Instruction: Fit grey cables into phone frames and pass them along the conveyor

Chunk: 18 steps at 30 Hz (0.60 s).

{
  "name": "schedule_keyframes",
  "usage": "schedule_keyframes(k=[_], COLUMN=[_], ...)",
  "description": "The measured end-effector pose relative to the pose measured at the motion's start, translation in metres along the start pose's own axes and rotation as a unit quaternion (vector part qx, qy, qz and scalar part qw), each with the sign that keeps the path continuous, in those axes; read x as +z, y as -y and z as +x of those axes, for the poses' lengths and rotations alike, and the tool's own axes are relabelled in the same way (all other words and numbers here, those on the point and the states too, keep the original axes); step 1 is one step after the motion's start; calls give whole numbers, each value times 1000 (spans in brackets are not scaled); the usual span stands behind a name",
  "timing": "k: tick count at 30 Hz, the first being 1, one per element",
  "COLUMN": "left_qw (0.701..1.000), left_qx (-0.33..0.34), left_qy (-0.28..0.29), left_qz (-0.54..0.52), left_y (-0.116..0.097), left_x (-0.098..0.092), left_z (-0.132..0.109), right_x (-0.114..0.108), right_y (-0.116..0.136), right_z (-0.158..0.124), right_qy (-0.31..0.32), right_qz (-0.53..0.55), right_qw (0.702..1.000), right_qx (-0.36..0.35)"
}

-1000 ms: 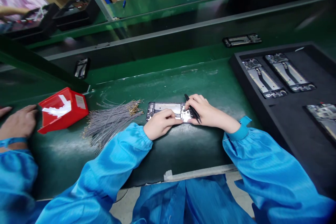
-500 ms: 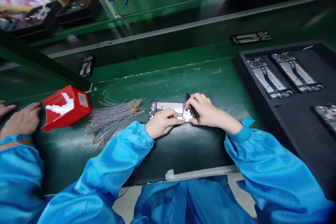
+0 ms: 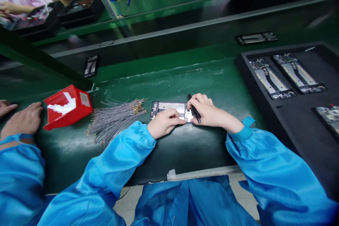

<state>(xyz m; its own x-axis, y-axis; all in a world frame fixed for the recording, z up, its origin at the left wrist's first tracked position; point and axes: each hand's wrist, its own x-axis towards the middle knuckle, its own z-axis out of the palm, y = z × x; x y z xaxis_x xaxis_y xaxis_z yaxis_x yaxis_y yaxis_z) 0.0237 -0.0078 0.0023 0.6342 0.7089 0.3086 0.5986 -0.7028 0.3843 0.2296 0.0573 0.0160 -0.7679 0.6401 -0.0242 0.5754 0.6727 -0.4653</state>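
Note:
An opened phone frame (image 3: 166,107) with bare circuitry lies flat on the green mat in front of me. My left hand (image 3: 164,123) is curled, its fingertips pressing on the frame's near edge. My right hand (image 3: 208,112) is closed around black tweezers (image 3: 194,109), whose tips rest on the frame's right end. Just left of the frame lies a bundle of thin grey wires (image 3: 116,118) with gold ends.
A red plastic bin (image 3: 67,106) sits left of the wires, and a co-worker's hand (image 3: 22,120) in a blue sleeve rests beside it. A black tray (image 3: 291,120) at right holds several phone frames. More frames ride the conveyor belt (image 3: 169,47) behind.
The view has drifted slightly. Both my hands stay on the phone frame with only small finger movements. The co-worker's hand at left has shifted a little.

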Motion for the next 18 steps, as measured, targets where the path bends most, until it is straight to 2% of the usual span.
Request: schedule_keyframes(k=[6, 11, 18], left_qw=[1000, 1000, 995], left_qx=[1, -15, -43], left_qy=[-8, -4, -17], left_qz=[-8, -16, -91], left_y=[1, 2, 0], left_x=[3, 3, 1], left_z=[-1, -1, 0], right_x=[0, 2, 5], right_y=[3, 0, 1], right_z=[3, 1, 5], right_qy=[8, -17, -27], right_qz=[-16, 9, -14], right_qw=[1000, 1000, 1000], right_qx=[18, 7, -6])
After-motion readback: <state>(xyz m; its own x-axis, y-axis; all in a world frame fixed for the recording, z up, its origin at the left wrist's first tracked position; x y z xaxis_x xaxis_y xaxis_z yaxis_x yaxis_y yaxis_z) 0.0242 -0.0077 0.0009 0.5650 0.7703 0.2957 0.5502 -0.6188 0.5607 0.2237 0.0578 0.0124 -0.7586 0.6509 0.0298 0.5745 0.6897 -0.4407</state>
